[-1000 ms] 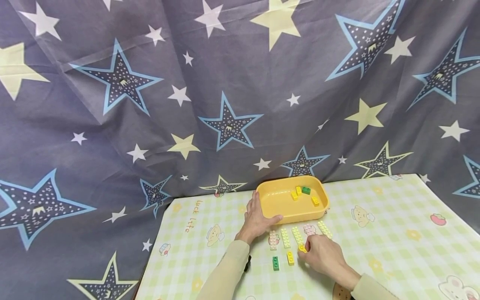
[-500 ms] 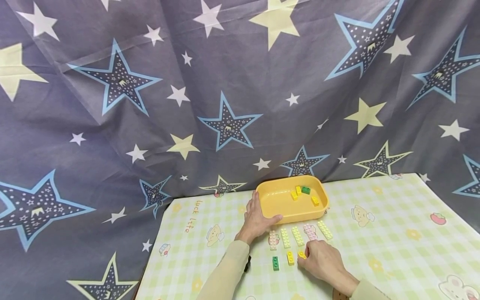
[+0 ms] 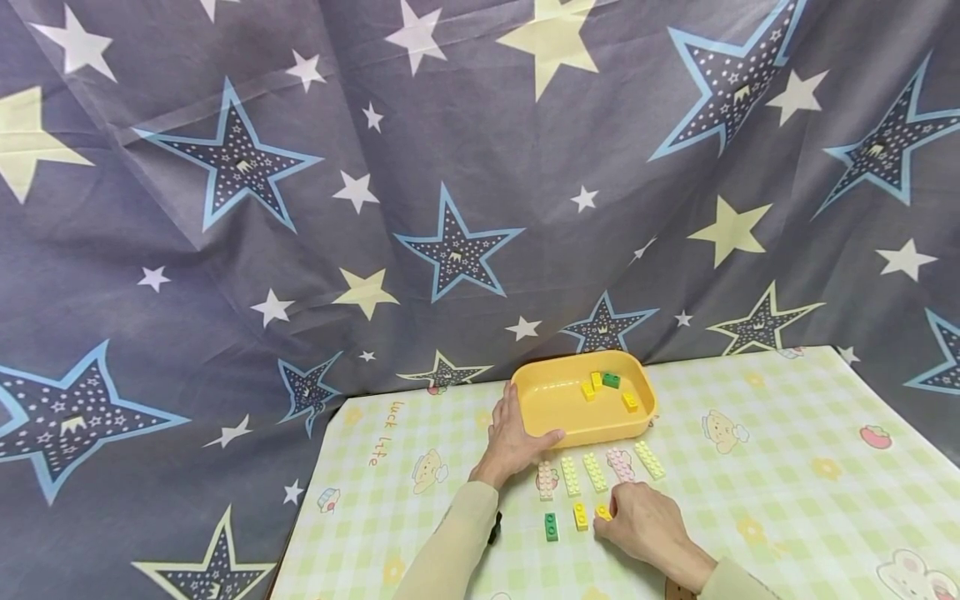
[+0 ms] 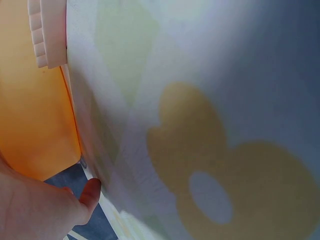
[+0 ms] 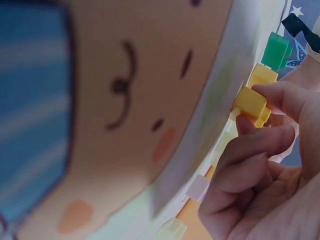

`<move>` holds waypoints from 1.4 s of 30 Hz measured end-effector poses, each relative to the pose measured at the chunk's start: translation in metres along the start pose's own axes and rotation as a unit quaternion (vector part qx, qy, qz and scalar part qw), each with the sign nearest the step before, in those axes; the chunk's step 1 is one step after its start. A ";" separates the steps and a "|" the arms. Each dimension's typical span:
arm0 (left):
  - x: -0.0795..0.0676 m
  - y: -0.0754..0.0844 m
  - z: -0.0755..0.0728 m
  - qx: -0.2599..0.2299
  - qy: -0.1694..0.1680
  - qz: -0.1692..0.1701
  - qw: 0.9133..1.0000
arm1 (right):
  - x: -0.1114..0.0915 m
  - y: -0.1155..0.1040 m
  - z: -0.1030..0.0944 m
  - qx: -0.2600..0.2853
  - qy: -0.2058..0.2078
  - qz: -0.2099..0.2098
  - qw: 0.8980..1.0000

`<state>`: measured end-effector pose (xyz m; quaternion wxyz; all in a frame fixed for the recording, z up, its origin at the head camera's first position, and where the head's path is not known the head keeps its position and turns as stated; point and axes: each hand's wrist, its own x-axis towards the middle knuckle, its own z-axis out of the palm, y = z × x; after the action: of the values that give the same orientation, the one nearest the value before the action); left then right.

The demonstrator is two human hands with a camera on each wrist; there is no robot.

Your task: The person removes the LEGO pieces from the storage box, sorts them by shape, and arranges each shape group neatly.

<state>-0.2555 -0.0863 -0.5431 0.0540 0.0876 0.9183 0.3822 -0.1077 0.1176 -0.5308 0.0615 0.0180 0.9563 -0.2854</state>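
Note:
My left hand [image 3: 513,437] rests against the yellow tray [image 3: 600,435] in the head view, fingers straight along its left side and thumb along its front. Between thumb and fingertip, my right hand [image 3: 647,523] pinches a small yellow toy brick [image 5: 251,102], low over the tablecloth. Left of it stand another yellow brick [image 3: 581,517] and a green brick [image 3: 551,527], forming a row. Behind them lie longer studded bricks: a pale pink one [image 3: 545,482], pale yellow ones [image 3: 596,472] and a pink one [image 3: 621,465]. The right hand partly covers its brick in the head view.
Inside the tray are several small yellow bricks [image 3: 630,402] and a green one [image 3: 611,381]. A checked tablecloth [image 3: 795,500] with printed figures covers the table. Behind the table hangs a dark star-patterned curtain [image 3: 480,167].
My right hand has drawn slightly toward me with the yellow brick, away from the long bricks, and has hardly moved in the last half second. The left hand stays on the tray.

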 end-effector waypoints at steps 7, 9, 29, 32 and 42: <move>0.001 -0.002 0.000 0.000 0.000 0.000 1.000 | 0.000 -0.001 0.000 -0.008 -0.002 0.001 1.000; 0.001 -0.002 0.000 0.002 -0.002 -0.003 1.000 | 0.000 -0.001 0.000 -0.009 -0.003 0.005 1.000; 0.001 -0.001 -0.001 -0.001 -0.001 -0.005 1.000 | 0.006 0.000 -0.027 -0.005 0.032 -0.002 0.999; 0.001 -0.002 -0.001 -0.002 0.000 -0.005 1.000 | 0.012 -0.002 -0.036 -0.001 0.045 -0.009 0.999; 0.000 -0.003 -0.002 -0.016 -0.002 0.000 1.000 | 0.038 -0.008 -0.066 0.007 0.074 -0.027 0.997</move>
<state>-0.2560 -0.0891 -0.5437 0.0573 0.0874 0.9119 0.3970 -0.1528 0.1470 -0.4770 -0.0171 0.0136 0.9564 -0.2914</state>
